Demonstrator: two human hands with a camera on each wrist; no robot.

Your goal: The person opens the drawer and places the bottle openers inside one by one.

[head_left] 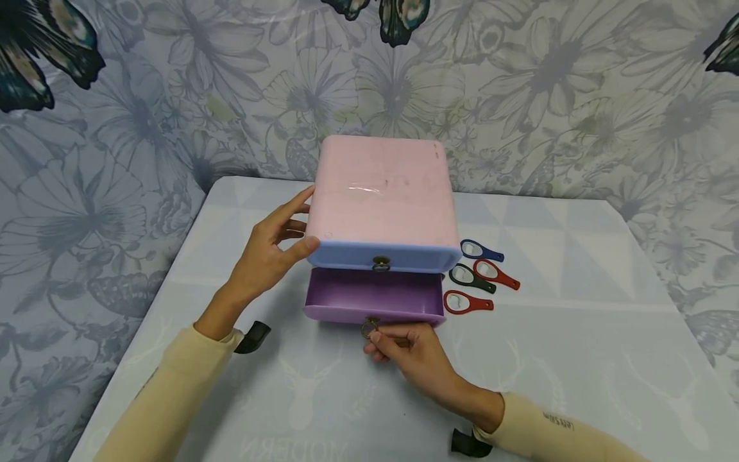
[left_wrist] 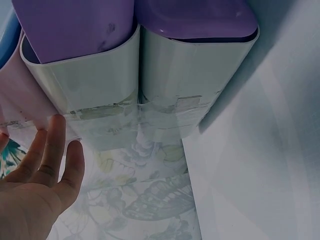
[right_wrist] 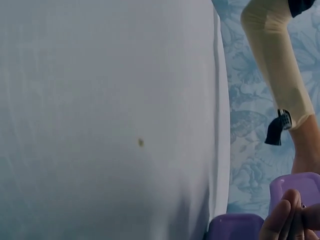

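A small drawer cabinet with a pink top [head_left: 383, 186] stands on the table, its blue upper drawer [head_left: 340, 254] pushed in. Below, a purple drawer [head_left: 335, 313] is pulled partway out and nothing shows inside it. My right hand [head_left: 426, 364] pinches the drawer's metal ring pull [head_left: 368, 330] between thumb and fingers. Against the cabinet's left side rests my left hand [head_left: 267, 249], fingers extended and thumb near the front corner. The left wrist view shows that hand [left_wrist: 42, 182] beside the cabinet's pale side wall [left_wrist: 100, 85]. Right fingers [right_wrist: 287, 217] appear at the right wrist view's corner.
Right of the cabinet lie several small magnifying glasses: a blue one [head_left: 492, 255], a dark green one [head_left: 484, 283] and red ones, including a front red one [head_left: 479, 303]. The pale table [head_left: 566, 359] meets a flower-patterned wall [head_left: 531, 115] behind.
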